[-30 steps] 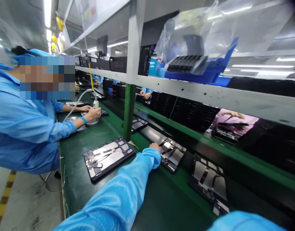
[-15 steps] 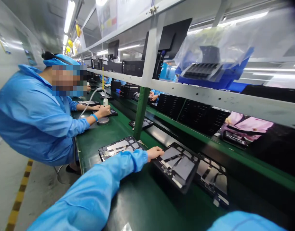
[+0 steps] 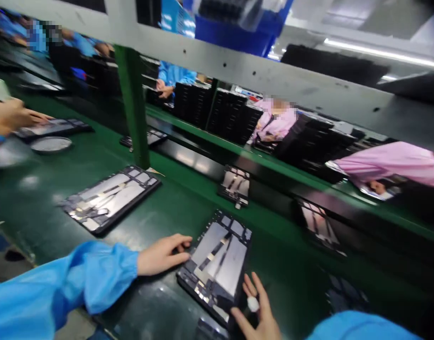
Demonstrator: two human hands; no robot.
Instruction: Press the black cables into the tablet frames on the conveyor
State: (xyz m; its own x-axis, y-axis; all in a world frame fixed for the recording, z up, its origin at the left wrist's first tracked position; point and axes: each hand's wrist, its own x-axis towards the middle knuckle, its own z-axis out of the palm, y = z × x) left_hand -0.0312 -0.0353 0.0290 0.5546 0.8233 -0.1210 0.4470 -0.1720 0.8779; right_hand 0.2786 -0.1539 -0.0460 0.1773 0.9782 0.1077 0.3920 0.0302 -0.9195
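An opened tablet (image 3: 219, 264), its silver battery panels and dark ribbon cables exposed, lies face up on the green bench in front of me. My left hand (image 3: 163, 255) is at its left edge, thumb and fingers apart, touching or nearly touching the casing. By the lower right edge, my right hand (image 3: 261, 311) is open with spread fingers. A small whitish piece (image 3: 252, 303) shows among those fingers; whether it is held or worn on a fingertip is unclear. Another opened tablet (image 3: 114, 198) rests on the bench to the left.
Beyond a green post (image 3: 132, 108), further opened tablets, one a small unit (image 3: 235, 183), lie along a dark strip. A round dish (image 3: 51, 144) sits near a co-worker's hand (image 3: 6, 115) at left. Black stacked trays (image 3: 192, 104) and people in pink sleeves (image 3: 390, 165) are across the bench.
My view has swung right and down. The tablet that my left hand held tilted at its edge is now lower, in front of me. My right hand has come into view beside it.
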